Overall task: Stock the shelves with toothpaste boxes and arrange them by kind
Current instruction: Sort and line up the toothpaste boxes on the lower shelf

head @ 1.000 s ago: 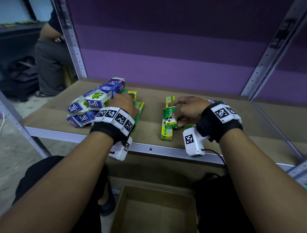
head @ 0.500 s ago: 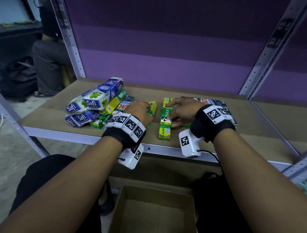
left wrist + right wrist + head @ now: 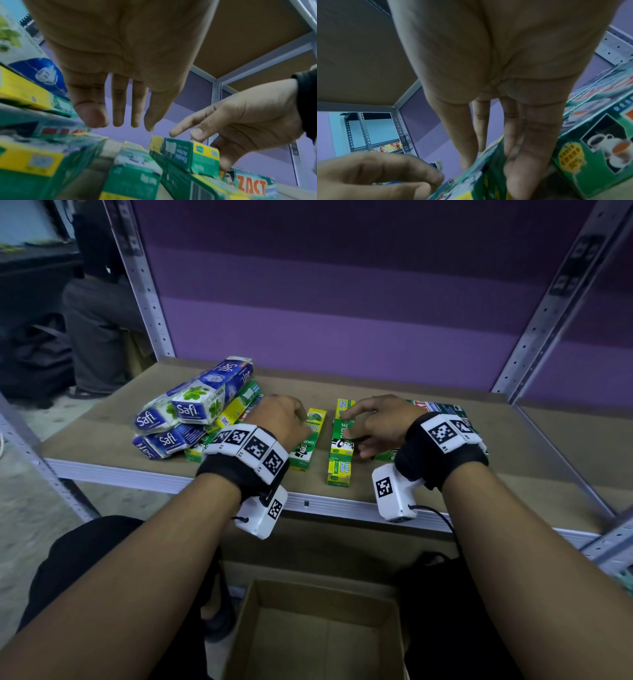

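Note:
Two green-and-yellow Darlie boxes (image 3: 340,451) lie stacked lengthwise mid-shelf. My right hand (image 3: 356,436) rests on the stack, thumb on top and straight fingers (image 3: 520,166) along its right side. A single green Darlie box (image 3: 307,441) lies just left of the stack. Over it hovers my left hand (image 3: 294,419), its fingers (image 3: 118,108) straight and holding nothing. Blue-and-white Safi boxes (image 3: 195,407) are piled at the left on more green and yellow boxes (image 3: 233,414). Green Zact boxes (image 3: 442,409) lie under my right wrist.
The brown shelf board (image 3: 428,385) has a metal front rail (image 3: 137,474) and slotted uprights (image 3: 144,285) on both sides. An open cardboard carton (image 3: 325,631) stands on the floor below. A person (image 3: 96,313) sits behind the left upright.
My left hand moved right from the Safi pile toward the middle, and a single green box now lies beside the stack. My right hand stayed on the stack.

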### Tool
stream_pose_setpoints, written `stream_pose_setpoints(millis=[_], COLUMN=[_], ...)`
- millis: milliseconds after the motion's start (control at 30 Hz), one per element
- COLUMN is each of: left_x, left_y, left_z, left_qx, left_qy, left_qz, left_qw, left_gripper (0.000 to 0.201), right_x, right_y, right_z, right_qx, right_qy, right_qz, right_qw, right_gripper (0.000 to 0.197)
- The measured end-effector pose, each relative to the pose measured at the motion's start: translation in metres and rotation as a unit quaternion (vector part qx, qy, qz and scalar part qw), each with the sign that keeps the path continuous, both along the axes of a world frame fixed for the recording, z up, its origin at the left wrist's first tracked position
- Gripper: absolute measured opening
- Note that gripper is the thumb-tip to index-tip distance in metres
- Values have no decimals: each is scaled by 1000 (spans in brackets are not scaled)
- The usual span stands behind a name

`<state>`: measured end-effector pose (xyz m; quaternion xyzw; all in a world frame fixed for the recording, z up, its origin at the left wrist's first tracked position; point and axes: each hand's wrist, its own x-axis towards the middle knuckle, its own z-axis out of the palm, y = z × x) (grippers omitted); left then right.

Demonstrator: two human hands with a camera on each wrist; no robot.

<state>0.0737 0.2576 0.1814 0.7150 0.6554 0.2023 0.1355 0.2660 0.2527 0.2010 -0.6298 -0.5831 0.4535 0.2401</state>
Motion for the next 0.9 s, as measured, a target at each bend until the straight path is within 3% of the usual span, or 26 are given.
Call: stream_pose_setpoints(millis=[167,300,400,500,700,800,900], left_x=[-25,-51,-73,-91,-120,-131,-136], left_y=[3,7,6,3,-6,-9,-9], left_z=[17,25,27,27,26,26,28], left_qx=[96,167,182,186,143,136,127], left_qy=[-23,29,84,89,41,-33,-55], left_qz=[12,13,50,100,166,162,166], left_qw=[995,985,978,973,975,977,976], left_gripper=[18,22,23,25,41,40,36], right_x=[3,-9,-26,-47,-85,-101,-117], right_y=[5,11,15,19,25,27,29], right_z=[1,4,3,3,1,-2,-7], right_qx=[76,136,178,202,219,215,218], right_qy=[-40,-61,-77,-91,-90,-87,-92], right_qz=[-29,-25,-26,-13,24,48,66], right_qw=[996,988,981,975,971,972,969], right_gripper=[21,16,15,13,13,15,12])
